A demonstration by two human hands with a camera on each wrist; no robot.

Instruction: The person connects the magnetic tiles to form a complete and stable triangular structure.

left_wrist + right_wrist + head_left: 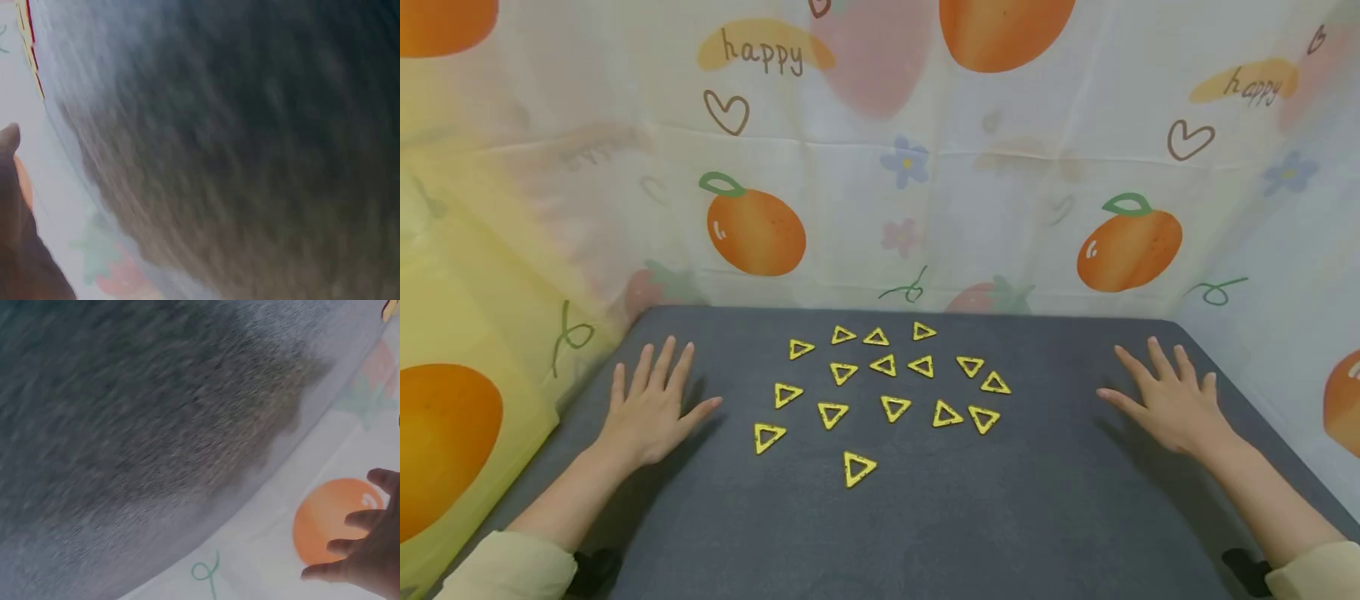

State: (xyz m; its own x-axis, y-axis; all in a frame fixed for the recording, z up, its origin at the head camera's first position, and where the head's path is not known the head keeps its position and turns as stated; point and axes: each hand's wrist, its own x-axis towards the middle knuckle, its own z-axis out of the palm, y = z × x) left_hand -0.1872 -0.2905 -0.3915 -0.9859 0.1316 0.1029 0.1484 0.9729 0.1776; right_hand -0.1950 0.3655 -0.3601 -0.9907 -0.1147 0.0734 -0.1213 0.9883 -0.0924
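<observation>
Several yellow triangular rings [896,407] with hollow centres lie scattered over the middle of a dark grey table [925,533]. Left of them, my left hand [647,408] is held with fingers spread and holds nothing; the closest piece is a yellow triangle [760,437] to its right. On the far right, my right hand [1176,408] is likewise spread and bare, apart from every piece. In the right wrist view the fingers of the right hand [369,550] show at the lower right. Only part of the left hand [19,231] appears in the left wrist view.
A white curtain [992,192] printed with oranges, hearts and flowers stands behind the table, with a yellowish part [467,292] along the left. The nearest lone triangle [858,469] lies toward the front. Dark bands sit at both sleeve cuffs.
</observation>
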